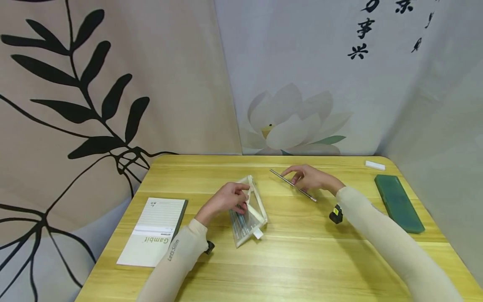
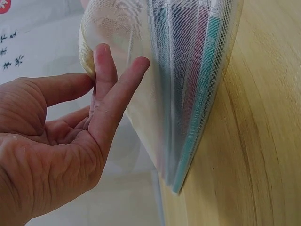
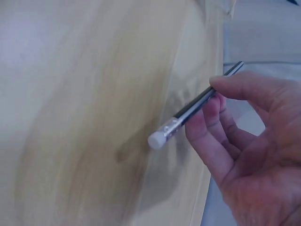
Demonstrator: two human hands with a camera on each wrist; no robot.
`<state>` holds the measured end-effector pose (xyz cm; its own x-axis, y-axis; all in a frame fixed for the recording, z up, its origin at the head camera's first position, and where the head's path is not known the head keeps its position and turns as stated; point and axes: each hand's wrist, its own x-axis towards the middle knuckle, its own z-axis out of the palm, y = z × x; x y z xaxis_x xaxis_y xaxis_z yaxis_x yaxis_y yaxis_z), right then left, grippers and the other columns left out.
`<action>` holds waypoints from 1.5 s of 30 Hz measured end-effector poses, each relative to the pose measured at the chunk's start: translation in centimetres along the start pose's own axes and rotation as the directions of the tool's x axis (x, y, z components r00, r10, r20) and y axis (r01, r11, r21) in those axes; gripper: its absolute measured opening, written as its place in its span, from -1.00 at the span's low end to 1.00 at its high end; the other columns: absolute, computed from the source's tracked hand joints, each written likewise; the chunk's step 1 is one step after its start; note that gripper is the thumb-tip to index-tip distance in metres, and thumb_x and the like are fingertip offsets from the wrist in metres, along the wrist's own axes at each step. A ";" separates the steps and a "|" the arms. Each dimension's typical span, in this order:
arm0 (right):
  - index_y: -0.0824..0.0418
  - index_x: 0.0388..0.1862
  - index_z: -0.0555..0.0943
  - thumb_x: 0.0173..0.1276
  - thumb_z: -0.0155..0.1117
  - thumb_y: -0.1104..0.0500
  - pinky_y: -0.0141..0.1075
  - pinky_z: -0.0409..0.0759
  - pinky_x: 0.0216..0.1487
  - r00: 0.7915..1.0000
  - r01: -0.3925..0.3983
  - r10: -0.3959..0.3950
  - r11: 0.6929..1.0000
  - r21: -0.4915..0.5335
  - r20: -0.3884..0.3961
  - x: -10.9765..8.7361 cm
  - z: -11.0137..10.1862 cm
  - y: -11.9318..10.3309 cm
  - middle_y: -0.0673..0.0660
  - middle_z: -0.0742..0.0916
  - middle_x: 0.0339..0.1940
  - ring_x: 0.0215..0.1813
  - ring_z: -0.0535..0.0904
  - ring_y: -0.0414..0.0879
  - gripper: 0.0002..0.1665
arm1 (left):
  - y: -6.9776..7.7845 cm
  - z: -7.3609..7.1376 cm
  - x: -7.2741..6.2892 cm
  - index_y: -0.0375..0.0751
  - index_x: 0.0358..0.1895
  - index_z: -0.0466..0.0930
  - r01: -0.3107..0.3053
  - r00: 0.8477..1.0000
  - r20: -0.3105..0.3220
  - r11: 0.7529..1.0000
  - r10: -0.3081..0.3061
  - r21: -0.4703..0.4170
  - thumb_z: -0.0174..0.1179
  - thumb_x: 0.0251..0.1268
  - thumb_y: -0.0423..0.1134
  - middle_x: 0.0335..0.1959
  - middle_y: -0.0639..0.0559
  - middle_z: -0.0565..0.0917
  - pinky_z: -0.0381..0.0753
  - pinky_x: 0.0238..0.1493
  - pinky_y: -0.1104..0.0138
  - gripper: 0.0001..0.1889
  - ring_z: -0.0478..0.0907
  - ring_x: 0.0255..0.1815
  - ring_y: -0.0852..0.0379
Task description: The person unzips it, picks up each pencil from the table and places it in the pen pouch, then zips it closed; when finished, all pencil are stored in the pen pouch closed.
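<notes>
A pale mesh pencil pouch (image 1: 243,230) with a cream border lies at the middle of the table, its opening spread. My left hand (image 1: 226,198) pinches the pouch's cream edge between thumb and fingers. Through the mesh in the left wrist view, several long teal, dark and reddish items (image 2: 188,84) show inside. To the right of the pouch, my right hand (image 1: 311,178) holds a dark striped pencil (image 1: 305,193) above the table. In the right wrist view, the pencil's white eraser end (image 3: 157,140) points away from the thumb and fingertips that pinch the shaft.
On the left lies a notepad (image 1: 151,230) with a printed cover. A dark green case (image 1: 400,203) rests near the right edge, and a small white block (image 1: 375,165) sits behind it. Fabric curtains (image 1: 181,84) hang behind the wooden table (image 1: 286,268).
</notes>
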<state>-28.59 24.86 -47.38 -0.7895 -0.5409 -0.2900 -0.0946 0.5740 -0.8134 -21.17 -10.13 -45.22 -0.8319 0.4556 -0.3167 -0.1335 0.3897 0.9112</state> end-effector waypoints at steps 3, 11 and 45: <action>-0.02 0.53 0.49 0.40 0.17 0.46 -0.24 0.57 -0.40 1.000 0.014 -0.015 1.000 0.022 0.026 -0.3 0.5 -0.5 0.41 0.66 0.05 -0.33 0.49 -0.07 -0.24 | -0.1 0.0 0.0 -0.38 0.58 0.31 -0.003 1.000 0.001 1.000 0.003 -0.001 0.09 0.60 -0.38 -0.26 -0.16 0.67 0.90 -0.06 0.02 -0.44 0.77 -0.29 0.02; -0.10 0.55 0.46 0.46 0.23 0.41 -0.09 0.81 -0.28 0.998 0.005 -0.014 0.988 0.152 0.055 -0.6 2.2 -2.1 0.40 0.67 0.09 -0.21 0.63 -0.02 -0.24 | -0.1 -0.1 0.1 -0.38 0.57 0.33 -0.003 1.000 0.002 1.000 0.003 -0.002 0.09 0.60 -0.38 -0.24 -0.17 0.66 0.90 -0.07 0.03 -0.45 0.77 -0.26 0.00; 0.14 0.48 0.37 0.54 0.16 0.41 -0.23 0.81 -0.12 0.971 -0.216 0.119 0.817 0.534 0.210 3.9 9.6 -6.8 0.17 0.70 -0.07 -0.08 0.71 -0.04 -0.41 | 0.3 0.2 0.2 -0.40 0.57 0.32 -0.022 0.999 0.040 1.000 0.022 0.012 0.06 0.61 -0.37 -0.19 -0.20 0.70 0.90 -0.08 0.03 -0.46 0.79 -0.27 -0.01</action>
<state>-25.18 12.96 -47.80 -0.6504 -0.5855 -0.4840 0.4169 0.2575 -0.8717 -21.24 -9.75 -45.04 -0.8125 0.4954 -0.3072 -0.1083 0.3895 0.9147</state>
